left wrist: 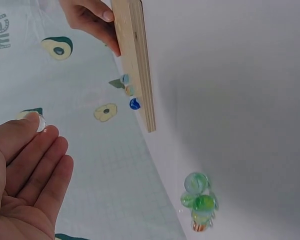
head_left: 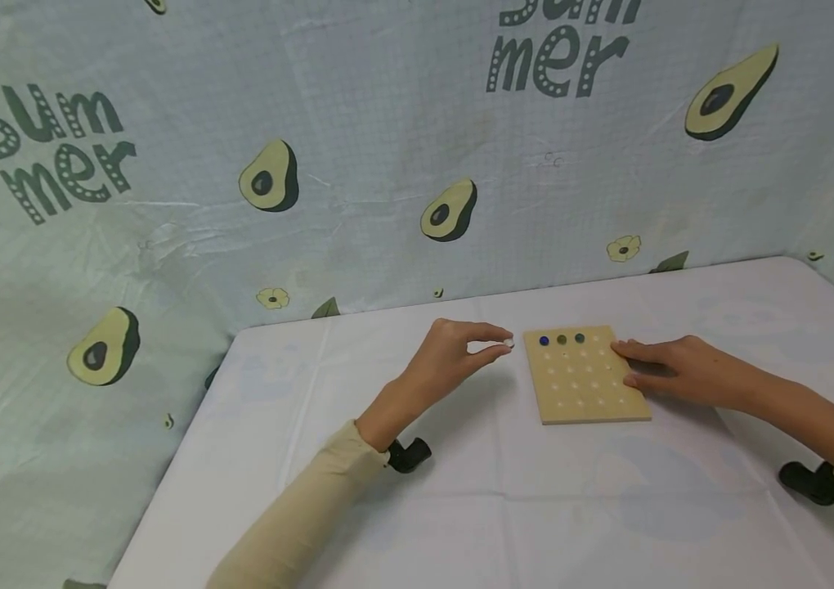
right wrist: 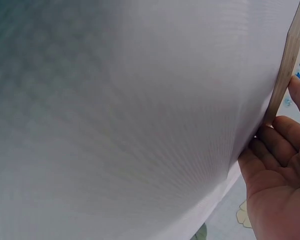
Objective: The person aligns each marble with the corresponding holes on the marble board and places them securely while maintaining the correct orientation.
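Note:
My left hand is raised just left of a square wooden board, pinching a small clear marble between thumb and index fingertip. The other fingers lie loosely together in the left wrist view. At the board's right edge is my right hand, its fairly straight thumb and fingers touching that side. Rows of shallow round hollows cover the board. A blue marble and two greenish marbles sit along its far row, starting from the left corner.
Several loose marbles, clear with green and orange inside, lie bunched on the white tabletop in the left wrist view. Behind the table hangs a pale cloth printed with avocados. Black wrist devices sit under both wrists.

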A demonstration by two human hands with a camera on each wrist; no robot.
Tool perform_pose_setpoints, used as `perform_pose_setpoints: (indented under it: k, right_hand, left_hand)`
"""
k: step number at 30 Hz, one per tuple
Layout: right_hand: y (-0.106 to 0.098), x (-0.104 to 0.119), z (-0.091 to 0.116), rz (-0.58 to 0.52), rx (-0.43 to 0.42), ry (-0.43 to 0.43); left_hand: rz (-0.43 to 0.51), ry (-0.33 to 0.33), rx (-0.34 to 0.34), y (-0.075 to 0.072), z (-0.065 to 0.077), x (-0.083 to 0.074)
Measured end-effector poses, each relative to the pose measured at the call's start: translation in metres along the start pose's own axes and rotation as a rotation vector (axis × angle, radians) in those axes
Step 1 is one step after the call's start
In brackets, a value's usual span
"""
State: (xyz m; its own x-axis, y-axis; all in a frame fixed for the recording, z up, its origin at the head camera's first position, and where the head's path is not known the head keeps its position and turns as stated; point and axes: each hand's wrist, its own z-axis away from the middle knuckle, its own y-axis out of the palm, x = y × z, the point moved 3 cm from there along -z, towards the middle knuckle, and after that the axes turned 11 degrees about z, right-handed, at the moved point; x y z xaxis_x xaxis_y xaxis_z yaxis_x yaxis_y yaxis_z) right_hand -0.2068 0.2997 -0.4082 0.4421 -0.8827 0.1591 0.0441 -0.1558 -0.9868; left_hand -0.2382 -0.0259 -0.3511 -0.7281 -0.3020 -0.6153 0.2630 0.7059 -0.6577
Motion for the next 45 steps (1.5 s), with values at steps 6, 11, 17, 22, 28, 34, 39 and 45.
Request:
perform_pose_setpoints:
  k: [6, 11, 17, 22, 28, 34, 39, 45]
  right_hand:
    - [-0.001, 0.002, -0.002, 0.009, -0.008, -0.008]
    - [-0.002, 0.002, -0.002, 0.041, 0.003, -0.022]
    - [-0.005, -0.001, -0.003, 0.094, 0.008, -0.081]
    - [-0.006, -0.003, -0.003, 0.124, -0.005, -0.132]
    - [-0.005, -0.006, -0.002, 0.165, -0.011, -0.148]
    - [-0.004, -0.006, -0.001, 0.166, -0.037, -0.177]
    - [-0.003, -0.006, 0.0, 0.17, -0.057, -0.181]
    - [-0.003, -0.005, 0.002, 0.141, -0.038, -0.17]
  left_hand:
    - [0.014, -0.012, 0.031, 0.007, -0.005, -0.001]
    - [0.02, -0.01, 0.062, 0.012, -0.011, -0.003]
    - [0.034, -0.004, 0.082, 0.018, -0.019, -0.007]
    - [0.031, -0.012, 0.099, 0.025, -0.027, -0.009]
    - [0.05, -0.051, 0.114, 0.035, -0.041, -0.009]
    - [0.112, -0.109, 0.114, 0.045, -0.055, -0.006]
    - [0.123, -0.121, 0.108, 0.055, -0.066, -0.002]
    - [0.205, -0.188, 0.106, 0.069, -0.075, 0.007]
